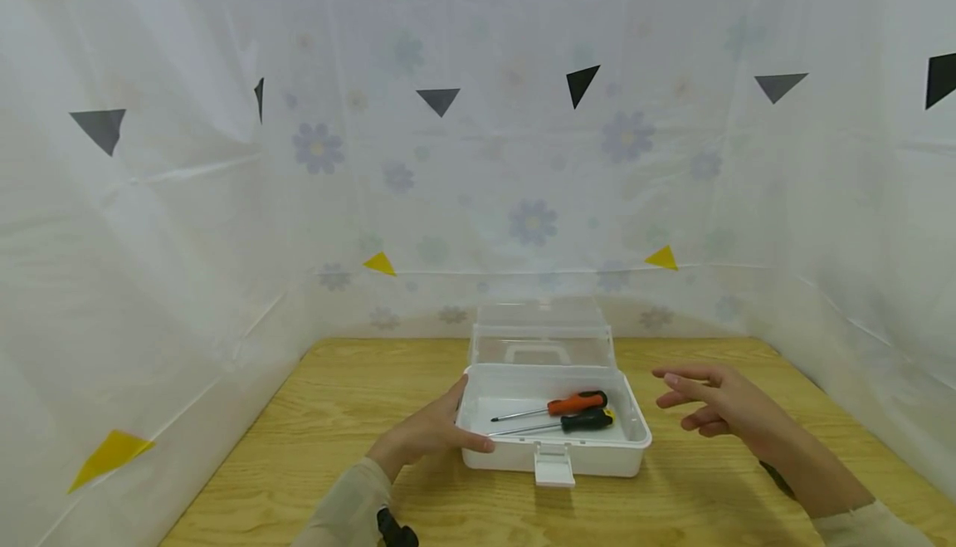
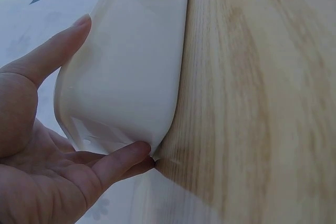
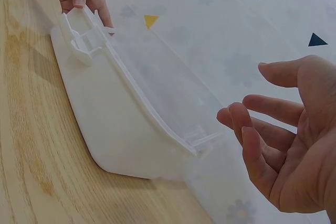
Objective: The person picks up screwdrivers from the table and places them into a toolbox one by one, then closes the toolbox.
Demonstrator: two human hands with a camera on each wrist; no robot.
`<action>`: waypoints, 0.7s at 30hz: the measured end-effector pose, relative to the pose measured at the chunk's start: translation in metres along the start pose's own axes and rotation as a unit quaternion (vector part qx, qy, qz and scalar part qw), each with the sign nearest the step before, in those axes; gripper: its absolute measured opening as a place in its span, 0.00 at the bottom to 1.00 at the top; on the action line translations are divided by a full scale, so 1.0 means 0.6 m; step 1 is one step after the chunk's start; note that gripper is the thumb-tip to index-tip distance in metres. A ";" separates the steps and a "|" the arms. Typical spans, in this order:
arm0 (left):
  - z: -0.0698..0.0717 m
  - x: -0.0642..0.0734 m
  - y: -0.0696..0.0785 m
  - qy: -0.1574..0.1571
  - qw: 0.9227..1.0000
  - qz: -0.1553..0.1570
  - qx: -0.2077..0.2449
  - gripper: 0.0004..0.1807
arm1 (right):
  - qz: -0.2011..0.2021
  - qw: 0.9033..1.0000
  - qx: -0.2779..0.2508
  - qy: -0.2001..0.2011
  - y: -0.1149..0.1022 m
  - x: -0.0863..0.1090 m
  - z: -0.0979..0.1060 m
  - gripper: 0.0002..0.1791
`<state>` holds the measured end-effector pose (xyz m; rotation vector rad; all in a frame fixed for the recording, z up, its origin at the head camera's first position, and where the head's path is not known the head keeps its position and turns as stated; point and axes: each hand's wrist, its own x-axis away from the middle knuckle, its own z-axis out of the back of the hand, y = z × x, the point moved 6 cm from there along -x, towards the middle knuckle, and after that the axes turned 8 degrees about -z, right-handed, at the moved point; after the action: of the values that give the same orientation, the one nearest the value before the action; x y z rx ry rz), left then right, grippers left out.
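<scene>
Your left hand [image 1: 429,435] is at nine o'clock on the white toolbox [image 1: 502,456], thumb at the near rim and fingers bent round the end wall; you seem to be steadying the open box, and the next move likely calls for holding it firm while its contents or lid are handled. It rests before you on the wooden table [image 1: 336,398], long axis running nine to three, latch [image 1: 553,466] down at six, clear lid [image 1: 586,348] raised at twelve. Inside lie the orange-handled screwdriver [image 1: 575,403] and, just nearer you, the black-handled screwdriver [image 1: 586,421]; both tips point between eight and nine, handles toward three. At three, apart from the box, your right hand [image 1: 728,406] hovers, fingers loosely bent and spread, pinching nothing.
</scene>
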<state>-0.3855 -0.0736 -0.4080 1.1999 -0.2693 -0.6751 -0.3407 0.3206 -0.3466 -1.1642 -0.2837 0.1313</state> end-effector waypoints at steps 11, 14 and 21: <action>-0.001 0.000 -0.003 0.000 1.000 0.000 0.004 0.70 | 0.001 1.000 -0.002 -0.001 0.005 0.001 0.004 0.25; -0.001 0.000 -0.005 0.000 1.000 0.001 0.006 0.70 | -0.003 1.000 -0.005 -0.001 0.008 0.003 0.004 0.25; 0.001 0.000 -0.003 0.001 1.000 0.002 0.003 0.70 | -0.005 1.000 -0.012 -0.006 0.012 0.008 0.009 0.24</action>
<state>-0.3860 -0.0744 -0.4094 1.2048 -0.2721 -0.6707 -0.3375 0.3297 -0.3507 -1.1862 -0.3021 0.1254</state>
